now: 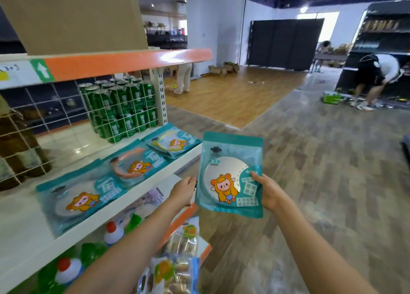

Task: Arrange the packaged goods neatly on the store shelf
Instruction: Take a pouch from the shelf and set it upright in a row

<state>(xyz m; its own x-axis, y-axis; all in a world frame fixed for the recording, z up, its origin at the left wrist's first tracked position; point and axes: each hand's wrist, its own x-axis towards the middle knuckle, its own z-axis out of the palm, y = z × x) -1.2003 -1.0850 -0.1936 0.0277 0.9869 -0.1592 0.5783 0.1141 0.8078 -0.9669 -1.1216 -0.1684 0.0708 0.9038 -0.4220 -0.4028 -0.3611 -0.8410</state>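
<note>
Three teal pouches (106,182) already lay flat in a row along the front of the white shelf (142,196), with the green cans (122,107) behind them at the shelf's back. One more pouch (230,174) was not yet on the shelf; it was upright in the air, just beyond the shelf's right end. So the task seemed mostly done, with this one left to place. The right hand (267,194) gripped its right edge, thumb on the front. The left hand (184,191) held its left edge, fingers hidden behind it
</note>
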